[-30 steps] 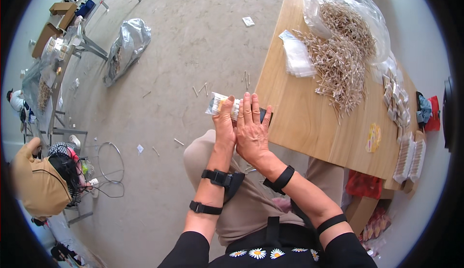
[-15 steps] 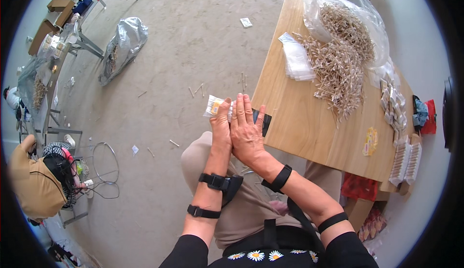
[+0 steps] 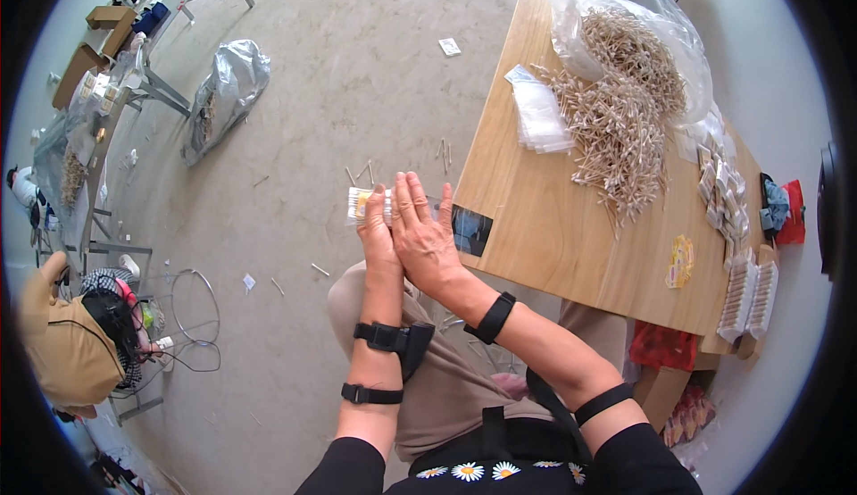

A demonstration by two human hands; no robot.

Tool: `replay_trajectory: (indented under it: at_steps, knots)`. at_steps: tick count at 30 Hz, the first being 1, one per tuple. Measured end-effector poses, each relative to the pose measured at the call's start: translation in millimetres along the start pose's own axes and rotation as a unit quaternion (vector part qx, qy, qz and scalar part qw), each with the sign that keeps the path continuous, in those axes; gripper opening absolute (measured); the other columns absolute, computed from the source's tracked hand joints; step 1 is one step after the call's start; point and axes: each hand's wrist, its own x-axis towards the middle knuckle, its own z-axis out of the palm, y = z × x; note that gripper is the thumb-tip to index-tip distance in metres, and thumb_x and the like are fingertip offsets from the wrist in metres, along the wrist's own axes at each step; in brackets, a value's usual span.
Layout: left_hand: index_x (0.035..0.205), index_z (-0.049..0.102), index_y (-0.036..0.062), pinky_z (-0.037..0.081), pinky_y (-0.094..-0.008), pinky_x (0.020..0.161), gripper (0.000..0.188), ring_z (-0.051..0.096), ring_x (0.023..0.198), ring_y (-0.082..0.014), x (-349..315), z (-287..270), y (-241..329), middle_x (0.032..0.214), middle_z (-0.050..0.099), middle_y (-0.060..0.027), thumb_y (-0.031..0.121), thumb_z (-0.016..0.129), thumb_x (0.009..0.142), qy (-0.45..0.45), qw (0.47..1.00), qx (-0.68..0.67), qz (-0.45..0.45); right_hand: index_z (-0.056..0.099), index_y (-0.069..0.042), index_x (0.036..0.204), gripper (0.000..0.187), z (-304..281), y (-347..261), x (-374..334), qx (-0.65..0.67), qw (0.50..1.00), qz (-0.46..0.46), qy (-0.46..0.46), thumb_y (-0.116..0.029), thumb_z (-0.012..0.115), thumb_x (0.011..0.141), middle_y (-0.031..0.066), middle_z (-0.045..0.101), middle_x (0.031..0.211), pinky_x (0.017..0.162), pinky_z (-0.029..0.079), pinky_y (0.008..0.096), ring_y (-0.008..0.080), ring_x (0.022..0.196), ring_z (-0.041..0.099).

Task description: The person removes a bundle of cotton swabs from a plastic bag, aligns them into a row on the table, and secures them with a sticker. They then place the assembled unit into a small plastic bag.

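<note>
Filling the right, the bench (image 3: 544, 245) carries a swab heap (image 3: 616, 129); past its left edge, right hand (image 3: 427, 241) and left hand (image 3: 380, 245) clasp a swab packet (image 3: 359, 206), seemingly lengthwise side-to-side, one end pointing left, the rest hidden.

Worn on the head; looks down through a wide fisheye at left hand (image 3: 378, 243) and right hand (image 3: 424, 243), fairly near; takes in table (image 3: 536, 218) and floor (image 3: 259, 334).

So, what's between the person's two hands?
In the head view, part of a pack of cotton swabs shows between the left hand and right hand.
</note>
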Motion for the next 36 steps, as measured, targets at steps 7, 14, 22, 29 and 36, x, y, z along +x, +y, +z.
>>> replay_trajectory:
  at_steps: [7,14,22,29,36]
  knots:
    - [0.098,0.062,0.0111,0.043,-0.0262,0.056,0.019,0.048,0.053,-0.0095,-18,-17,52,0.077,0.057,0.0031,0.025,0.072,0.088,0.000,0.997,-0.064,0.042,0.044,0.007,0.143,0.065,-26,-16,10,0.054,0.997,-0.021,0.049,-0.009,0.059,0.082,0.0228,0.039,0.153,0.118,0.006,0.0667,0.0364,0.150,0.025]
    - [0.089,0.056,0.0053,0.031,-0.0259,0.049,0.030,0.031,0.045,-0.0095,-81,5,70,0.067,0.050,0.0009,0.029,0.074,0.091,-0.101,0.987,-0.122,-0.032,0.065,0.005,0.099,0.026,-93,-8,-22,0.407,0.900,0.108,0.112,-0.011,0.073,0.080,0.0167,0.065,0.086,0.077,0.053,0.0391,0.0291,0.085,0.067]
    - [0.093,0.059,0.0071,0.058,-0.0277,0.072,0.021,0.065,0.078,-0.0139,-156,52,54,0.088,0.065,-0.0058,0.024,0.073,0.092,-0.144,0.979,-0.126,-0.063,0.065,0.006,0.089,0.012,-146,4,-65,0.538,0.820,0.143,0.134,-0.006,0.069,0.086,0.0131,0.067,0.075,0.060,0.053,0.0298,0.0167,0.066,0.066]
    - [0.091,0.059,0.0096,0.051,-0.0243,0.062,0.017,0.061,0.071,-0.0097,-200,73,39,0.081,0.062,-0.0012,0.021,0.072,0.093,-0.167,0.981,-0.086,-0.048,0.064,0.006,0.087,0.008,-174,13,-100,0.505,0.830,0.147,0.186,-0.002,0.067,0.087,0.0098,0.066,0.072,0.058,0.050,0.0270,0.0115,0.065,0.064]
    - [0.092,0.058,0.0100,0.054,-0.0241,0.067,0.017,0.062,0.075,-0.0092,-229,84,24,0.085,0.063,-0.0011,0.021,0.070,0.094,-0.199,0.975,-0.073,-0.058,0.059,0.005,0.079,0.009,-189,23,-132,0.387,0.869,0.113,0.289,0.000,0.063,0.086,0.0111,0.060,0.069,0.055,0.047,0.0291,0.0136,0.060,0.060]
